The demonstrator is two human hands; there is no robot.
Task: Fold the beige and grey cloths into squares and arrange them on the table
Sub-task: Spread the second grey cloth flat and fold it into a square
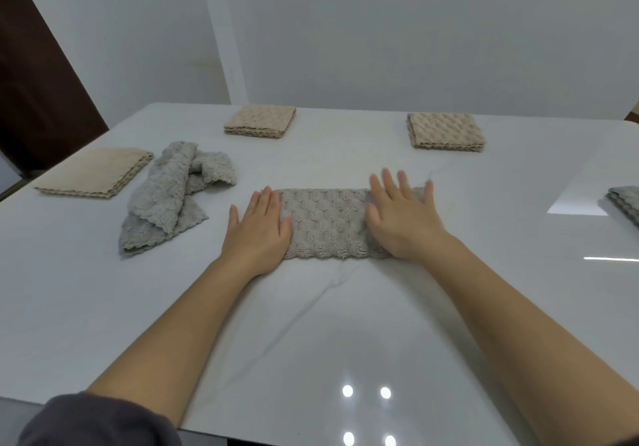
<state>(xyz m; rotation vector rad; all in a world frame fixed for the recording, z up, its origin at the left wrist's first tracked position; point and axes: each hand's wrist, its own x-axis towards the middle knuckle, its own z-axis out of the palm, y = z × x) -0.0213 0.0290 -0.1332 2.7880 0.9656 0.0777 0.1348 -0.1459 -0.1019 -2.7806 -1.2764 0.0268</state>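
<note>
A grey-beige textured cloth (328,221), folded into a long strip, lies across the middle of the white table (311,324). My left hand (257,231) lies flat on its left end with straight fingers. My right hand (403,214) presses flat on its right end, fingers spread. A crumpled grey cloth (166,196) lies unfolded to the left of the strip. Folded beige squares sit at the left edge (93,172), the back middle (261,122) and the back right (446,133). A folded grey cloth (626,203) shows partly at the right edge.
The glossy table reflects ceiling lights near its front edge. A white wall stands close behind the table. A dark brown door or panel (38,82) is at the far left. A dark sleeve (96,421) shows at the bottom left.
</note>
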